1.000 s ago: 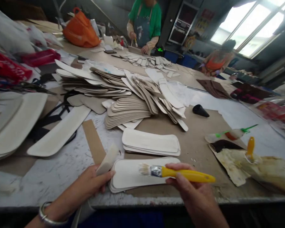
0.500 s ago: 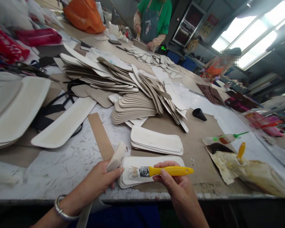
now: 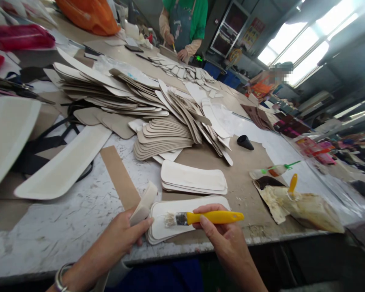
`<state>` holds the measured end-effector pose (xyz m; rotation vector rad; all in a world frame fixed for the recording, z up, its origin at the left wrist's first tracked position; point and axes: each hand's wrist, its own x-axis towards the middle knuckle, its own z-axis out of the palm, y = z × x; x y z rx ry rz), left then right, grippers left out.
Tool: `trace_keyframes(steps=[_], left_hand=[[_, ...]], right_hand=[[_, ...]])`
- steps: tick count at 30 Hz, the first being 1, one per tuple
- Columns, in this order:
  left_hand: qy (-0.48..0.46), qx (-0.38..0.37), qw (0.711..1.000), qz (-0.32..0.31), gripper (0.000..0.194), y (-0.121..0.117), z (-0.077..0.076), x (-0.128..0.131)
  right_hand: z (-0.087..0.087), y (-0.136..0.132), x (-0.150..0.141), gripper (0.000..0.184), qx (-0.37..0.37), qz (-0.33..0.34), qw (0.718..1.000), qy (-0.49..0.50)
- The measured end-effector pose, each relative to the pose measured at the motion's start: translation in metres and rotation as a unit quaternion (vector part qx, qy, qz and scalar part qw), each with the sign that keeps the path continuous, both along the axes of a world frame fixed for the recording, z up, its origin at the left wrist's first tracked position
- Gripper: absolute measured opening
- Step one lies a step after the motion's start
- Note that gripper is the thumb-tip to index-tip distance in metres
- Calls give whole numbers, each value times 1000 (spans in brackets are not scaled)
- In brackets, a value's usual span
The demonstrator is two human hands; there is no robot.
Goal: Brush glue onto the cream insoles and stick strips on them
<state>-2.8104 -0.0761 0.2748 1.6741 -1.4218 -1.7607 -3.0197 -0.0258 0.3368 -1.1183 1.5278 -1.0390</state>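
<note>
My right hand (image 3: 226, 239) grips a paintbrush (image 3: 216, 217) by its yellow handle. The brush lies nearly level, its pale bristles on the top piece of a small stack of white, round-cornered panels (image 3: 185, 205) at the table's front edge. In my left hand (image 3: 120, 233) is a curled off-white strip (image 3: 145, 202), which sticks up between thumb and fingers. The left thumb tip touches the left end of that stack. Just beyond lies a second short stack of white panels (image 3: 193, 177).
Large piles of white and grey-beige panels (image 3: 164, 138) cover the middle of the table. A brown strip (image 3: 119, 174) lies left. To the right are a black cone (image 3: 245, 142), a bottle with a green tip (image 3: 273, 170) and a glue-stained bag (image 3: 310, 209). A co-worker (image 3: 182, 28) stands across the table.
The view has swung a little to the right, so the table things sit further left. The bristles remain near the left part of the stack's top panel; both hands keep their holds.
</note>
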Motion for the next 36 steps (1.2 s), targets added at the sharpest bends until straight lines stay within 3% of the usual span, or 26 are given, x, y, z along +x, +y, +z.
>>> trace_keyframes(steps=[3, 6, 11, 16, 19, 23, 26, 28, 30, 32, 34, 36], left_hand=[[-2, 1, 1000, 7, 42, 2, -7, 0], [10, -1, 1000, 28, 44, 6, -12, 0], [-6, -8, 998, 58, 46, 8, -8, -2], [-26, -17, 998, 62, 42, 9, -4, -4], [-9, -28, 996, 81, 40, 12, -8, -5], [-24, -36, 998, 46, 41, 9, -11, -2], [-40, -54, 998, 20, 44, 6, -7, 5], [-52, -106, 992, 35, 41, 7, 0, 11], [-33, -129, 990, 45, 44, 11, 9, 14], [35, -81, 996, 32, 51, 18, 19, 12], [120, -5, 993, 15, 57, 26, 28, 6], [179, 43, 983, -2, 59, 33, 34, -1]], right_hand=[[-5, 1, 8, 21, -14, -12, 999, -36], [-12, 2, -1, 21, -35, -39, 999, -3], [-14, 8, -56, 25, -26, -58, 981, 183], [-4, 12, -98, 23, -47, -87, 926, 365], [2, 14, -102, 21, -60, -86, 903, 416], [6, 19, -97, 23, -86, -65, 888, 448], [11, 22, -89, 24, -109, -81, 878, 459], [16, 21, -81, 24, -127, -101, 873, 459], [22, 19, -68, 25, -138, -109, 890, 420], [26, 17, -50, 29, -130, -84, 931, 332], [27, 13, -28, 34, -98, -23, 971, 218], [23, 6, -8, 39, -44, 49, 993, 98]])
